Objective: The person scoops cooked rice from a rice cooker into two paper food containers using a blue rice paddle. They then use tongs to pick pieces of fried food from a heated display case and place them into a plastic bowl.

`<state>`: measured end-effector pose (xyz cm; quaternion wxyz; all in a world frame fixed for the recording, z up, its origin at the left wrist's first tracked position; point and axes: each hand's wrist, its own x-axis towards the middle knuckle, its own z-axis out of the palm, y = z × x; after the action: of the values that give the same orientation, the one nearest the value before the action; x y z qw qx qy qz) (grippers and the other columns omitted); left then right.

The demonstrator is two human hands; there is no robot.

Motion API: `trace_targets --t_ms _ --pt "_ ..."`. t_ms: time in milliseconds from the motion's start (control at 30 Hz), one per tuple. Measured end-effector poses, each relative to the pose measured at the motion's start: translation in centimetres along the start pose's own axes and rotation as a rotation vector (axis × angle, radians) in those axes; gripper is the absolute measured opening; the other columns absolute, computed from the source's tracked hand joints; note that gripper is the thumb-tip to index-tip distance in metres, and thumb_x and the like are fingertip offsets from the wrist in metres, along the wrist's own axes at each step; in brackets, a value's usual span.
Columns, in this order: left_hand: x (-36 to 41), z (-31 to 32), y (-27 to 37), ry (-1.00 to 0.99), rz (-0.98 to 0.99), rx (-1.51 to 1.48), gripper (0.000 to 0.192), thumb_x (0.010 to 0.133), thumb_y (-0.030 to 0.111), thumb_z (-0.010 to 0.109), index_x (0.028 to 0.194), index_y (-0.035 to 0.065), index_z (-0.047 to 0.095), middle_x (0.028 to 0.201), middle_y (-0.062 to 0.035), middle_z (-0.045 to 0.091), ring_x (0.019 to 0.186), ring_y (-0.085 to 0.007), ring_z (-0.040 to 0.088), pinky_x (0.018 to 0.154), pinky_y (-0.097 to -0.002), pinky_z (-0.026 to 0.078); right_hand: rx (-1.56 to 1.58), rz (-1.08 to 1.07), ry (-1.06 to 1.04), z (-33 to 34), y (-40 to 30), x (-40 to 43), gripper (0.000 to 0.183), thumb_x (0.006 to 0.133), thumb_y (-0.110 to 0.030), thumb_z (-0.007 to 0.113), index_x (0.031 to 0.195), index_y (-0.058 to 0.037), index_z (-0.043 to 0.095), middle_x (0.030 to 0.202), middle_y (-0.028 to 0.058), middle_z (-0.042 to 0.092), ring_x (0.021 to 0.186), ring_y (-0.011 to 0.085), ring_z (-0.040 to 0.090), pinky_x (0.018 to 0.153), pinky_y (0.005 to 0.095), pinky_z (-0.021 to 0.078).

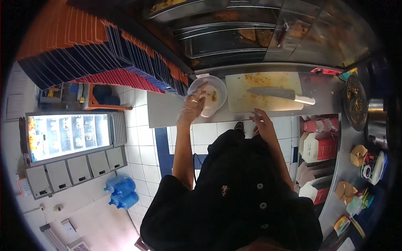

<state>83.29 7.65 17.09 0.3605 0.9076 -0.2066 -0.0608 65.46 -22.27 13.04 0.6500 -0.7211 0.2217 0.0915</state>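
My left hand (pixel 192 106), in a clear plastic glove, reaches over the left side of a round translucent plastic bowl (pixel 221 86). Its fingers are spread at the bowl; whether they pinch anything is hard to make out. A few yellowish-brown food scraps (pixel 214 96) lie inside. To the right is a white cutting board (pixel 234 91) strewn with orange-brown crumbs. A chef's knife (pixel 273 92) with a white handle rests across it, blade towards the left. My right hand (pixel 263 124) hovers by the board's front edge, fingers loosely bent and apart, with nothing visible in it.
Behind the steel counter (pixel 163 108) stands a glass-fronted food display case (pixel 226 40) with metal trays. Stacked folded cartons (pixel 138 59) crowd the left. A dark pan of food (pixel 355 102) sits at right, above shelved boxes (pixel 318 147). Water jugs (pixel 122 191) lie lower left.
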Motion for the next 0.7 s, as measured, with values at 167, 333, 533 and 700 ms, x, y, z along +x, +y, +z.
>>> trace_targets --t_ms 167,333,533,700 --pt "0.7 -0.8 1.2 -0.112 -0.121 -0.114 0.057 0.099 0.008 0.068 0.152 0.0093 0.047 0.13 -0.0119 0.068 0.114 -0.0234 0.067 0.101 -0.0361 0.052 0.023 0.039 0.043 -0.5 0.8 -0.6 0.045 0.103 -0.021 0.061 0.146 -0.0112 0.054 0.103 0.0128 0.068 0.065 0.0175 0.067 0.055 0.0319 0.0534" --pt "0.8 0.7 -3.7 0.025 -0.054 -0.43 0.051 0.103 0.007 0.063 0.151 0.0037 0.046 0.147 -0.0161 0.056 0.132 -0.0272 0.057 0.114 -0.0368 0.044 0.018 0.035 0.064 -0.9 1.0 -0.6 0.045 0.103 -0.02 0.061 0.146 -0.0108 0.054 0.103 0.0124 0.068 0.063 0.0172 0.066 0.055 0.0315 0.0535" --pt "-0.6 -0.9 -2.8 0.118 -0.096 -0.376 0.045 0.103 0.0 0.056 0.148 0.0015 0.05 0.145 -0.0212 0.058 0.137 -0.0303 0.057 0.116 -0.0408 0.044 -0.009 -0.02 0.103 -1.1 1.3 -0.2 0.042 0.103 -0.022 0.061 0.143 -0.0094 0.055 0.102 0.0135 0.07 0.065 0.0172 0.068 0.056 0.032 0.0548" --pt "-0.6 -1.5 -2.9 0.062 -0.08 -0.276 0.043 0.102 0.001 0.057 0.145 -0.0005 0.051 0.145 -0.0182 0.058 0.134 -0.0279 0.058 0.115 -0.0398 0.045 0.034 -0.033 0.114 -1.1 1.8 -0.1 0.042 0.103 -0.023 0.062 0.142 -0.0091 0.056 0.095 0.0128 0.07 0.065 0.0166 0.068 0.057 0.0317 0.0543"
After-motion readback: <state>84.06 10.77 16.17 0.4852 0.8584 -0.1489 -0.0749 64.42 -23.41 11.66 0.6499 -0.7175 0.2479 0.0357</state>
